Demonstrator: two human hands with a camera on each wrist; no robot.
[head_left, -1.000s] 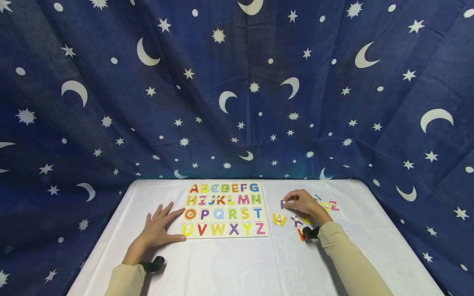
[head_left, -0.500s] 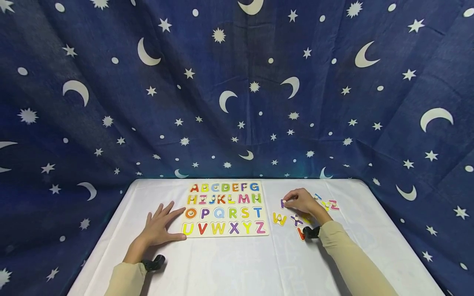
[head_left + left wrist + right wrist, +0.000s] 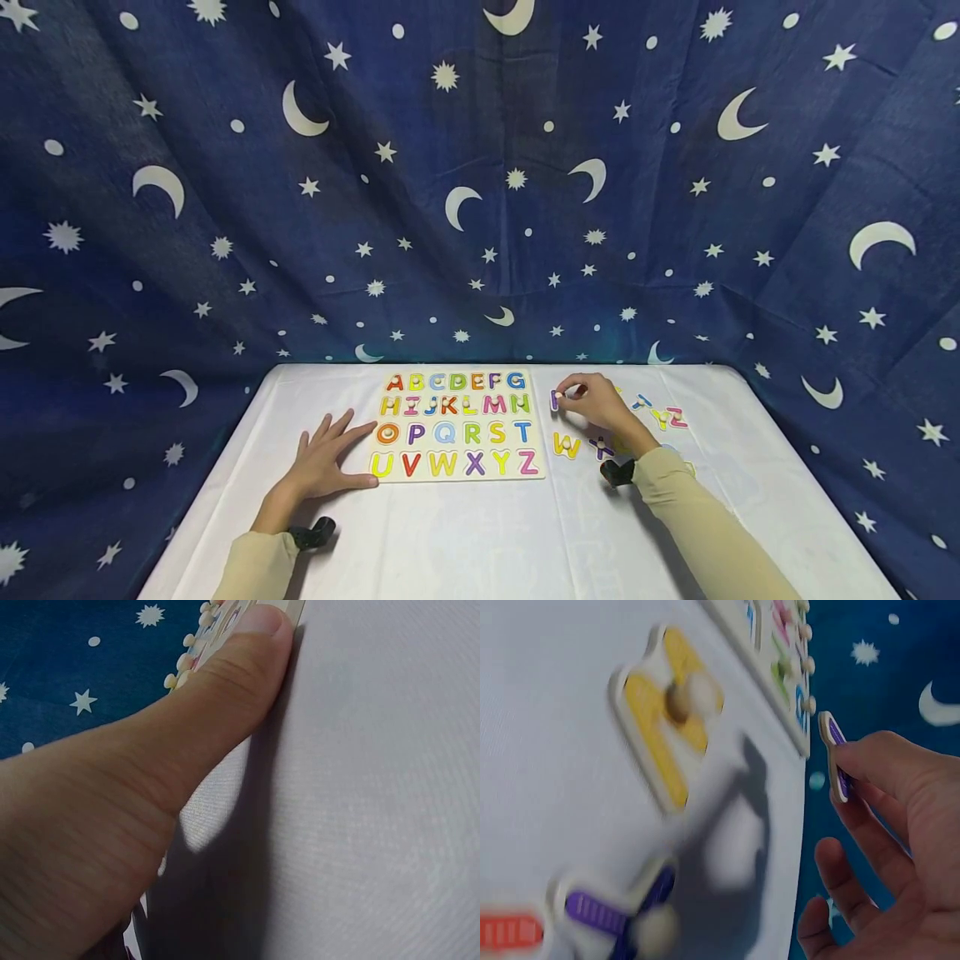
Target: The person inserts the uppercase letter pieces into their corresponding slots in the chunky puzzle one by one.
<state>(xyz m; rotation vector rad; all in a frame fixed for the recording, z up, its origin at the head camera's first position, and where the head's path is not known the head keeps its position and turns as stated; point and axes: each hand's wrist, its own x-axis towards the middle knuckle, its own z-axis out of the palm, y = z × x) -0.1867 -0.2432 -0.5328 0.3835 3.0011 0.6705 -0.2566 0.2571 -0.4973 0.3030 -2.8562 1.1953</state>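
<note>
My right hand (image 3: pixel 596 402) pinches a purple letter piece (image 3: pixel 829 729), probably the P, between thumb and fingers. In the head view this piece sits just right of the alphabet puzzle board (image 3: pixel 457 419), and in the right wrist view it is clear of the tablecloth. My left hand (image 3: pixel 324 458) rests with fingers spread at the board's left side, its thumb (image 3: pixel 247 660) at the lower corner. Knobbed pieces fill the board from A to O; from P to Z the letters show flat, without knobs.
Loose knobbed pieces lie right of the board: a yellow W (image 3: pixel 566 446), a purple X (image 3: pixel 601 447), a yellow Y (image 3: pixel 660 418), a pink Z (image 3: pixel 677 417) and others partly under the right arm. A dark blue star-and-moon curtain (image 3: pixel 480 208) hangs behind the white-covered table (image 3: pixel 465 542).
My right hand has picked up the purple letter piece and moved it left and slightly back, closer to the board. The left hand stays at the board's edge.
</note>
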